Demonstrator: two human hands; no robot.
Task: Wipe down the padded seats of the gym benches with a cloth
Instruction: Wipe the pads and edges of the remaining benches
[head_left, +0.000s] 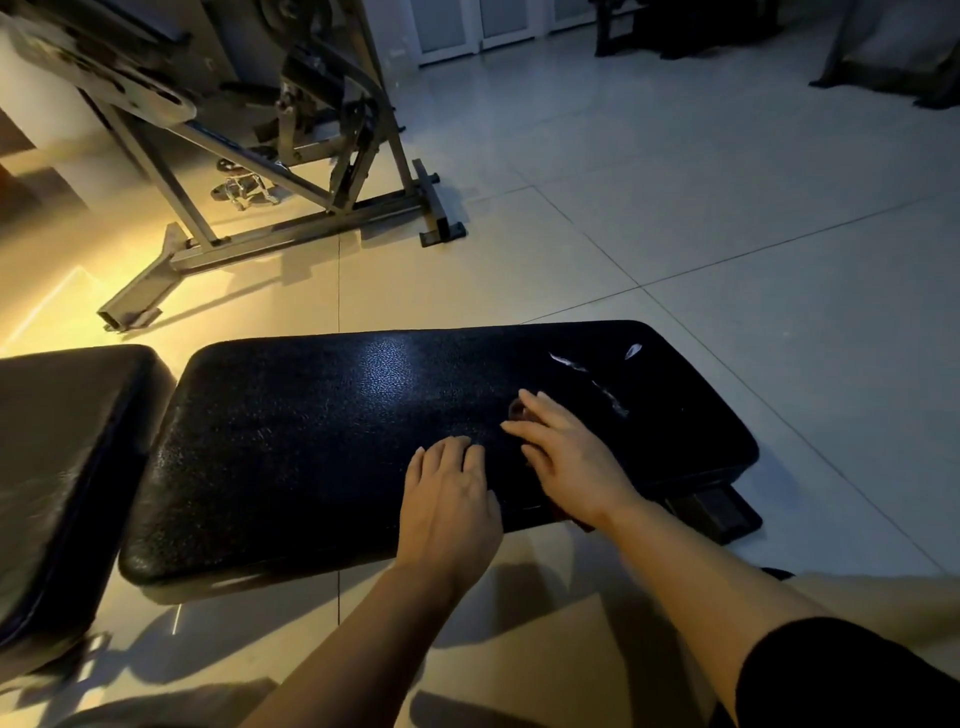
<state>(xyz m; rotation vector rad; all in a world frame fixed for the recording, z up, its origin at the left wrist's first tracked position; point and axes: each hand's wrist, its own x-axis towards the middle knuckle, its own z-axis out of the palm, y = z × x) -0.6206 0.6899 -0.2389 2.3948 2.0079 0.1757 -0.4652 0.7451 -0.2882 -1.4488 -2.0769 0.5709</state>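
1. Right now, 2 black padded seats are in view: the main seat pad (322, 441), a rounded rectangle of pebbled, glossy vinyl, and a second pad (62, 467) just beside it on the left, smoother and partly cut off by the edge.
2. Both of the person's 2 hands are on the main pad. The left hand (449, 493) lies flat near the front edge, fingers straight and together, holding nothing.
3. The right hand (563, 457) presses down with fingers spread on 1 dark reddish cloth (517, 410); only small bits of the cloth peek out by the fingertips and under the wrist at the pad's front edge.
4. About 3 pale tears (597, 384) in the vinyl show near the pad's right end, ragged and narrow.
5. 1 grey steel machine frame (291, 208) of square tubing stands on the floor behind, well apart from the pad.
6. Large glossy square tiles (727, 234) cover the floor.
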